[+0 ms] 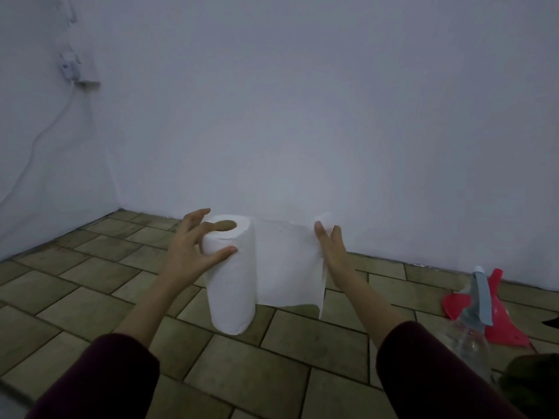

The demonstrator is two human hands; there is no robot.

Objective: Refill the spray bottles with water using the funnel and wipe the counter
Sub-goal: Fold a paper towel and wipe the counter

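A white paper towel roll stands upright on the tiled counter near the wall. My left hand holds its top, thumb on the front and a finger in the cardboard core. A sheet is unrolled to the right, and my right hand pinches its free edge. At the right edge a clear spray bottle with a grey-blue trigger head stands in front of a red funnel lying on the counter.
A white wall runs close behind the roll. On the left wall a plug and cable hang down. A dark object shows at the lower right corner.
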